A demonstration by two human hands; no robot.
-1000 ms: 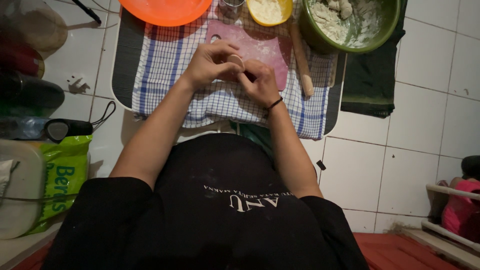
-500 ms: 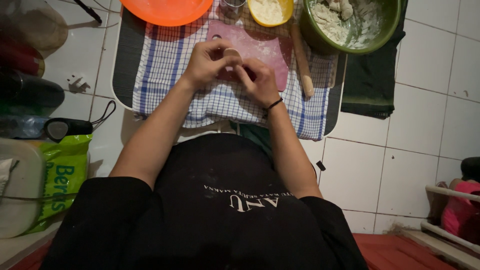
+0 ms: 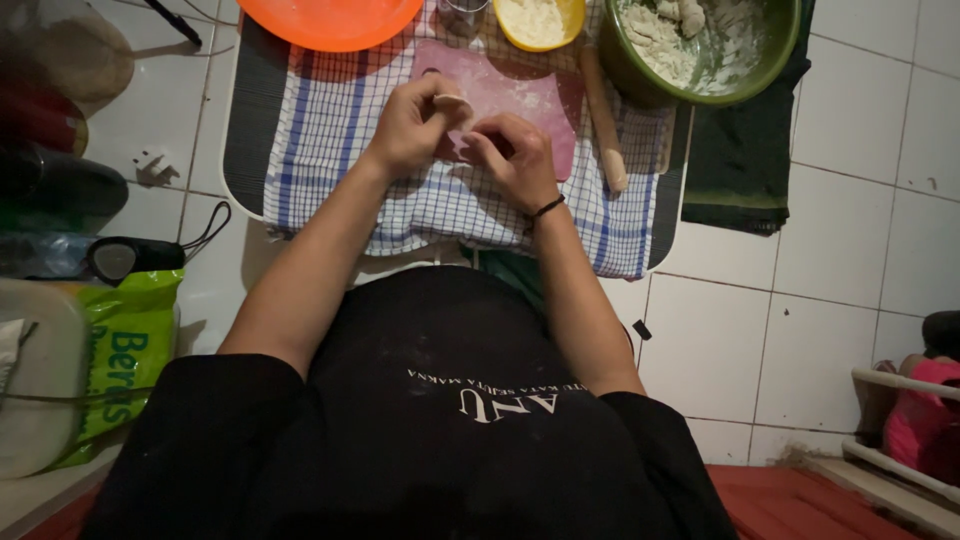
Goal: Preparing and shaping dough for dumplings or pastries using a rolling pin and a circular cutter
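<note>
Two hands (image 3: 465, 135), one dough piece (image 3: 452, 103)

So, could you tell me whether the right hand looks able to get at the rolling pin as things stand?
Probably yes: the rolling pin lies uncovered on the checked cloth just beside the right hand, with nothing between them, though that hand is pinching a small piece of dough.

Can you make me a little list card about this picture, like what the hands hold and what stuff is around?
Left hand: left hand pinches a small piece of dough
Right hand: right hand touches the same dough, black band on its wrist
Under the hands: pink mat on a checked cloth
Beside the mat: wooden rolling pin
Top edge: orange bowl, yellow bowl, green bowl with floury dough lumps
Floor: white tiles
Far left: green bag
</note>
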